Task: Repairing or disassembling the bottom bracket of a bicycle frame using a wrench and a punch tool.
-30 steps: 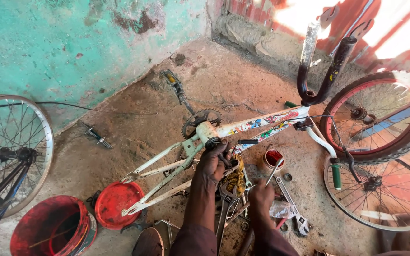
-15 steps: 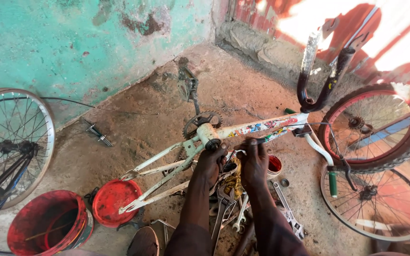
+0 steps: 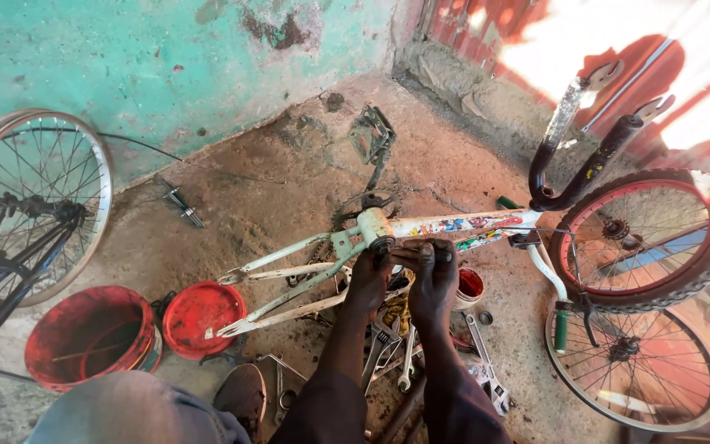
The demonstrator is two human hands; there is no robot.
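Dusty concrete floor meets a peeling green wall in the head view. On it lies a white bicycle frame, its long axis running left to right (rear stays left, black fork raised at right). Both hands meet at its bottom bracket: left hand grips beneath it, right hand pinches there with bent fingers. Wrenches lie below.

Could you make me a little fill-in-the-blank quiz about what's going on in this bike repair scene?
1. Both hands meet at the bottom bracket of a small white bicycle ____.
2. The bucket on the ground is ____ in colour.
3. Several wrenches lie on the ____ below the arms.
4. The wall behind is painted ____.

Missing words: frame; red; ground; green
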